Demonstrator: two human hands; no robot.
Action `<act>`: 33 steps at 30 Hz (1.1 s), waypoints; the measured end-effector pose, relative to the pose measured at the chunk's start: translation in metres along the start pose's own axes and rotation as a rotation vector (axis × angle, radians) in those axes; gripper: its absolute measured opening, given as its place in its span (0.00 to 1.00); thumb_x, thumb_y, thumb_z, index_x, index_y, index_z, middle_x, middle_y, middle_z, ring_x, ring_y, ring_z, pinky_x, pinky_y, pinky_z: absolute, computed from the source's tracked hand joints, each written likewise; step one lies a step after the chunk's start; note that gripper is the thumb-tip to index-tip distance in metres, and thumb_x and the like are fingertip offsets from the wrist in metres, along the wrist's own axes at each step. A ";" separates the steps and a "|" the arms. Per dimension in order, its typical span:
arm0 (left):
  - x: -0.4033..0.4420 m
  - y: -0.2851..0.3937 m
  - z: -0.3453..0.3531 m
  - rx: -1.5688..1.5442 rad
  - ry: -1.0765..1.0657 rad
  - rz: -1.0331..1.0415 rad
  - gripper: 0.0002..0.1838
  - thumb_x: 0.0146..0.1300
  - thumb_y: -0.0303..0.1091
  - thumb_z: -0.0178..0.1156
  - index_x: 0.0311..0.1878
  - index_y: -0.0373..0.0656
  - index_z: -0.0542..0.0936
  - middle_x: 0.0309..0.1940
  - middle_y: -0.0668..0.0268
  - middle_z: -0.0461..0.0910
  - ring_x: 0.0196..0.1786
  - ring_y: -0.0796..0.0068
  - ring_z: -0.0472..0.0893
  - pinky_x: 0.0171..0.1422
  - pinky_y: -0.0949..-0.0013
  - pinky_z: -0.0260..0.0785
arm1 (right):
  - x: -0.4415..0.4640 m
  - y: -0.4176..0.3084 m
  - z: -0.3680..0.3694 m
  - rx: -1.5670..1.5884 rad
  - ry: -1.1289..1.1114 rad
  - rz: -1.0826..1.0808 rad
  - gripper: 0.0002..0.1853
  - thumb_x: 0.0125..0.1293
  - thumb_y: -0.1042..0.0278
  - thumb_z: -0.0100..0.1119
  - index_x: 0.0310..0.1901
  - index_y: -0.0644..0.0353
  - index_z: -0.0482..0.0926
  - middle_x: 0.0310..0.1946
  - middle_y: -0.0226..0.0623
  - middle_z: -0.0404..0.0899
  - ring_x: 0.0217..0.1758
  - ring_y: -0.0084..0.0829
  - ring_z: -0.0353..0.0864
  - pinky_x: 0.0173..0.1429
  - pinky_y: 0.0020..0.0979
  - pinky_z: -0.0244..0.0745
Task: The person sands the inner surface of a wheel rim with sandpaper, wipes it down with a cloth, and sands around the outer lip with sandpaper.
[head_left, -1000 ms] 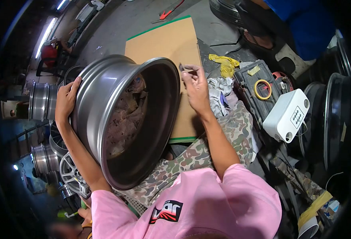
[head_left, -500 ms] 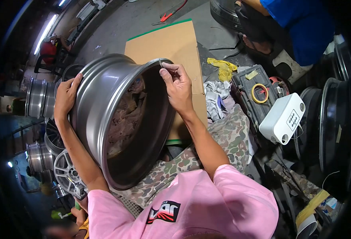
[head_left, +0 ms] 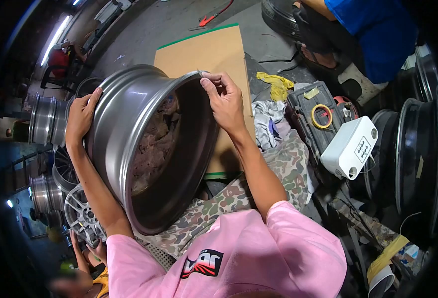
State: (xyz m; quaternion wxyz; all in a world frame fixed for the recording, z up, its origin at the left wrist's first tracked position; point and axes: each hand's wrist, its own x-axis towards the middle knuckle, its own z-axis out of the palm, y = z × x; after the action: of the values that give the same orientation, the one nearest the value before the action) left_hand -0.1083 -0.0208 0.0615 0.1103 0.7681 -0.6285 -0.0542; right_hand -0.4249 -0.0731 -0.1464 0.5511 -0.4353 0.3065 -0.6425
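Note:
A grey metal wheel rim [head_left: 122, 111] leans tilted over my lap, its wide opening turned toward my right. My left hand [head_left: 83, 115] grips the rim's far left edge, fingers curled over it and thumb along the metal. At the upper lip of the opening, my right hand [head_left: 224, 99] is closed in a pinch of thumb and fingers. A thin, small piece shows at those fingertips against the lip, too small to name. Inside the barrel, crumpled brownish material [head_left: 152, 144] is visible. Under the rim lie a cardboard sheet [head_left: 204, 52] and camouflage cloth [head_left: 283, 171].
On the right, a white power-strip box [head_left: 345, 149] stands by a dark toolbox [head_left: 303, 109] with a yellow tape roll [head_left: 322, 116] on it. Dark rims [head_left: 417, 159] line the far right; more rims [head_left: 45, 119] stand left. A person in blue [head_left: 373, 35] sits at upper right.
My right hand has shifted slightly up along the lip, still pinching. The left hand keeps its hold on the rim. At lower left, another person's hands have come further into sight near a spoked wheel.

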 end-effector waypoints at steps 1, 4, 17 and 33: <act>0.000 0.002 0.000 -0.006 0.007 -0.004 0.31 0.80 0.54 0.55 0.47 0.26 0.84 0.28 0.67 0.82 0.36 0.83 0.76 0.44 0.72 0.71 | 0.001 0.001 0.000 0.006 -0.004 -0.004 0.11 0.75 0.67 0.65 0.50 0.66 0.83 0.41 0.36 0.88 0.45 0.22 0.84 0.54 0.29 0.79; 0.001 0.000 0.001 0.009 0.020 0.003 0.30 0.79 0.55 0.55 0.48 0.29 0.85 0.29 0.57 0.85 0.35 0.78 0.81 0.45 0.68 0.73 | -0.008 -0.005 -0.002 0.004 -0.022 0.033 0.11 0.75 0.67 0.65 0.49 0.66 0.84 0.40 0.37 0.88 0.45 0.23 0.85 0.54 0.30 0.79; -0.003 0.006 0.002 -0.057 0.024 0.023 0.30 0.79 0.55 0.55 0.47 0.30 0.86 0.28 0.53 0.86 0.32 0.76 0.81 0.45 0.66 0.73 | 0.003 -0.012 -0.011 -0.119 -0.057 0.049 0.10 0.73 0.67 0.67 0.46 0.67 0.85 0.37 0.40 0.89 0.40 0.25 0.85 0.48 0.31 0.78; -0.007 0.007 0.001 -0.038 0.020 0.022 0.29 0.79 0.54 0.55 0.48 0.29 0.84 0.28 0.51 0.85 0.33 0.75 0.81 0.46 0.65 0.73 | 0.012 -0.012 -0.013 -0.193 -0.047 0.017 0.10 0.72 0.67 0.67 0.46 0.66 0.87 0.35 0.40 0.89 0.39 0.24 0.86 0.47 0.30 0.78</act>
State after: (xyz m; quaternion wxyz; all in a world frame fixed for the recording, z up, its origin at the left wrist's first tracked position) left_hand -0.1161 -0.0157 0.0616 0.1321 0.7595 -0.6344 -0.0572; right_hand -0.4414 -0.0833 -0.1391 0.5193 -0.4987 0.3577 -0.5948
